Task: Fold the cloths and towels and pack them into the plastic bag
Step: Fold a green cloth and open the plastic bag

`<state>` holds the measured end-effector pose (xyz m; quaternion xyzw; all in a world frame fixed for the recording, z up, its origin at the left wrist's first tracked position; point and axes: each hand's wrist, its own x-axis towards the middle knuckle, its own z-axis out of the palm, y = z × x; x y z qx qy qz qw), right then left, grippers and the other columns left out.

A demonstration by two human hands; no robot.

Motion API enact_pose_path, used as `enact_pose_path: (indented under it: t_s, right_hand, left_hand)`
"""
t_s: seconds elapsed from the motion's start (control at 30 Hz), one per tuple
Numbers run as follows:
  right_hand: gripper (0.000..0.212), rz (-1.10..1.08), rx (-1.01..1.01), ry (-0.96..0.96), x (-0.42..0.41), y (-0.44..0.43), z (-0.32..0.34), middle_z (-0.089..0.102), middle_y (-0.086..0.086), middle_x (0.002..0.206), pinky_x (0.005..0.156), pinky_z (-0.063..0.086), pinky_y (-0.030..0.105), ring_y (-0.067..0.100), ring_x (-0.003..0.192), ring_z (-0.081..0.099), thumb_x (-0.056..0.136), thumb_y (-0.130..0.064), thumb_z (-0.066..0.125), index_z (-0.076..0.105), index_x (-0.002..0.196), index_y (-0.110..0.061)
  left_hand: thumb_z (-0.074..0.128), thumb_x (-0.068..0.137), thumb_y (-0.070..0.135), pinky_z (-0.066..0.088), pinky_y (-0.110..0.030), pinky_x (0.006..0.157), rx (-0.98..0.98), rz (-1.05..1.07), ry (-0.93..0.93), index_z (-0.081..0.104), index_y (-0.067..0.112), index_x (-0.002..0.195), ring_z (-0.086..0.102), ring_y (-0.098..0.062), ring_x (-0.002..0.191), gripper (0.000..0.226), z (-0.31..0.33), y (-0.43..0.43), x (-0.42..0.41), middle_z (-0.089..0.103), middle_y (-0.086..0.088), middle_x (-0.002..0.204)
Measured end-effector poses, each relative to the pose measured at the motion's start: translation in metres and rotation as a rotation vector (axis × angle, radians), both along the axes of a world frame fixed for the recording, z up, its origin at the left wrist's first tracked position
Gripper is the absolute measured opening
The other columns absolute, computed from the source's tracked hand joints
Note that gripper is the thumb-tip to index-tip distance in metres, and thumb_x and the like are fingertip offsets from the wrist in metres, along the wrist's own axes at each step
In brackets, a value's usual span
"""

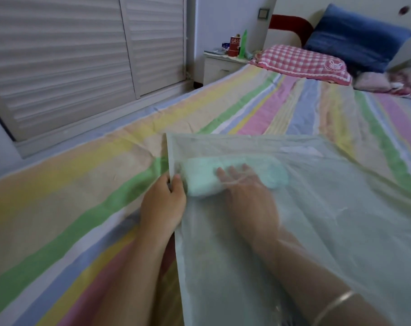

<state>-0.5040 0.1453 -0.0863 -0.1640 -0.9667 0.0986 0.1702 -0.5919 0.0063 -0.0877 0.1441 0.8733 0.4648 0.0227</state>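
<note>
Folded mint-green towel [199,181] inside the translucent plastic bag [317,220] on the striped bedsheet [82,184] — under the flat, straight fingers of the right hand [244,191], also inside; bag's left edge pinched by the left hand [163,203].

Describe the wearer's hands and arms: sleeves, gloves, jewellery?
Both forearms are bare, with no sleeves or gloves in view. The left hand wears nothing. The right hand shows through the translucent plastic bag, and a thin gold-coloured bangle circles that wrist. No rings visible.
</note>
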Motion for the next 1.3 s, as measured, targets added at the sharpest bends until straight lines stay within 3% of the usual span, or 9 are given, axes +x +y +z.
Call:
enact_pose_path:
  t_s: [0.17, 0.27, 0.37, 0.47, 0.6, 0.8, 1.03, 1.13, 1.3]
  right_hand:
    - [0.049, 0.059, 0.043, 0.103, -0.054, 0.011, -0.001, 0.058, 0.023, 0.129, 0.117, 0.016, 0.039, 0.039, 0.129, 0.046, 0.088, -0.010, 0.033, 0.056, 0.132, -0.007]
    - [0.050, 0.017, -0.006, 0.066, -0.073, 0.009, 0.008, 0.038, 0.018, 0.149, 0.119, 0.007, 0.032, 0.032, 0.144, 0.025, 0.094, -0.006, 0.043, 0.043, 0.143, -0.012]
    - [0.052, -0.040, -0.016, 0.093, -0.094, 0.010, 0.005, 0.034, 0.019, 0.151, 0.119, 0.016, 0.045, 0.035, 0.142, 0.029, 0.095, -0.013, 0.023, 0.041, 0.144, -0.008]
    - [0.071, -0.004, 0.021, -0.074, -0.106, 0.009, -0.003, 0.023, 0.024, 0.155, 0.120, -0.002, 0.048, 0.035, 0.146, 0.019, 0.085, -0.019, -0.003, 0.025, 0.148, 0.000]
    - [0.045, -0.031, 0.030, 0.011, -0.108, 0.007, -0.010, 0.059, 0.037, 0.115, 0.110, 0.017, 0.043, 0.047, 0.117, 0.056, 0.085, -0.009, 0.042, 0.060, 0.124, 0.006]
    - [0.062, -0.137, 0.169, -0.156, -0.076, 0.002, -0.005, 0.001, 0.007, 0.162, 0.117, 0.011, 0.056, 0.042, 0.146, -0.004, 0.098, -0.047, 0.033, 0.002, 0.151, -0.040]
    - [0.053, -0.180, 0.030, -0.044, -0.085, 0.003, 0.010, 0.037, 0.037, 0.141, 0.106, 0.033, 0.059, 0.055, 0.129, 0.036, 0.095, -0.024, 0.038, 0.040, 0.139, 0.007]
    - [0.051, -0.129, 0.059, -0.150, -0.094, -0.002, 0.014, 0.032, 0.024, 0.149, 0.116, 0.019, 0.046, 0.040, 0.140, 0.023, 0.102, -0.028, 0.021, 0.030, 0.146, -0.004]
    - [0.087, -0.148, 0.201, -0.162, -0.108, 0.002, 0.000, 0.045, 0.021, 0.138, 0.106, 0.031, 0.046, 0.038, 0.128, 0.038, 0.074, -0.045, -0.010, 0.036, 0.144, -0.019]
  left_hand:
    - [0.035, 0.101, 0.038, 0.039, -0.034, 0.070, 0.024, 0.006, 0.014, 0.063, 0.012, 0.102, 0.059, -0.027, 0.091, 0.038, -0.007, 0.002, -0.005, 0.065, -0.007, 0.095]
    - [0.038, 0.100, 0.038, 0.039, -0.037, 0.064, 0.036, 0.015, 0.025, 0.061, 0.010, 0.089, 0.059, -0.029, 0.081, 0.038, -0.010, 0.002, -0.007, 0.063, -0.009, 0.082]
    - [0.040, 0.100, 0.036, 0.045, -0.039, 0.070, 0.047, 0.009, 0.041, 0.061, 0.011, 0.090, 0.060, -0.025, 0.080, 0.034, -0.009, 0.002, -0.006, 0.063, -0.006, 0.082]
    - [0.041, 0.100, 0.036, 0.047, -0.037, 0.073, 0.061, 0.010, 0.053, 0.062, 0.012, 0.093, 0.060, -0.023, 0.082, 0.032, -0.008, 0.001, -0.004, 0.065, -0.003, 0.086]
    - [0.042, 0.099, 0.035, 0.049, -0.040, 0.075, 0.085, 0.004, 0.017, 0.063, 0.011, 0.095, 0.060, -0.020, 0.080, 0.032, -0.006, 0.000, -0.003, 0.066, -0.004, 0.086]
    - [0.047, 0.098, 0.032, 0.039, -0.029, 0.071, 0.104, 0.011, -0.035, 0.064, 0.014, 0.105, 0.061, -0.019, 0.091, 0.026, -0.005, 0.000, -0.004, 0.067, -0.001, 0.097]
    - [0.044, 0.098, 0.026, 0.035, -0.036, 0.057, 0.065, 0.028, -0.009, 0.049, 0.012, 0.073, 0.049, -0.022, 0.064, 0.029, -0.005, 0.001, -0.001, 0.051, -0.002, 0.066]
    - [0.047, 0.097, 0.023, 0.024, -0.031, 0.049, 0.042, 0.035, 0.034, 0.034, 0.014, 0.064, 0.040, -0.017, 0.054, 0.037, -0.005, 0.002, 0.002, 0.042, -0.002, 0.058]
    - [0.046, 0.097, 0.024, 0.024, -0.029, 0.049, 0.038, 0.019, 0.055, 0.038, 0.012, 0.064, 0.042, -0.015, 0.056, 0.035, -0.005, 0.002, -0.002, 0.044, -0.003, 0.060]
